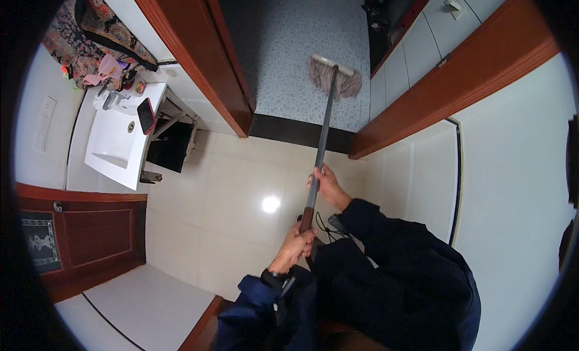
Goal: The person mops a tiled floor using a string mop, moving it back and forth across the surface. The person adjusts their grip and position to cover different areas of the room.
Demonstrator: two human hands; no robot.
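Both hands grip the mop handle (pixel 318 152): left hand (pixel 294 247) near, right hand (pixel 327 185) farther, fingers wrapped around; mop head (pixel 335 76) probably touching the far speckled floor (pixel 283 43).

Home washroom, white sink (pixel 114 147), tiled floor (pixel 235 218)

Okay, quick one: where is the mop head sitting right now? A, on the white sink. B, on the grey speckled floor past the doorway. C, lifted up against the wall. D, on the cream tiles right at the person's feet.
B: the mop head lies on the grey speckled floor beyond the dark threshold, with both hands on the handle.
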